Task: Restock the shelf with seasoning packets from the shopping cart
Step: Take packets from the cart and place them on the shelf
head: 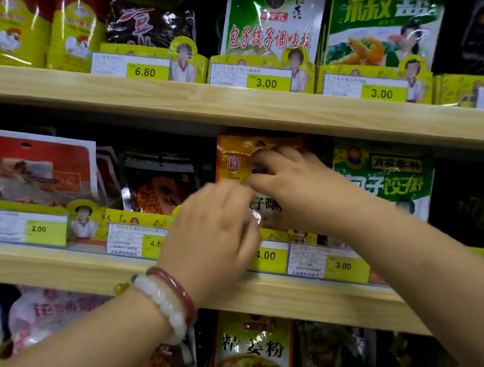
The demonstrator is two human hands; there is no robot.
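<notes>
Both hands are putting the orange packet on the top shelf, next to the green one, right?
Not the top shelf. The head view shows both hands, left hand and right hand, at the orange packet on the middle shelf, next to the green packet.
</notes>
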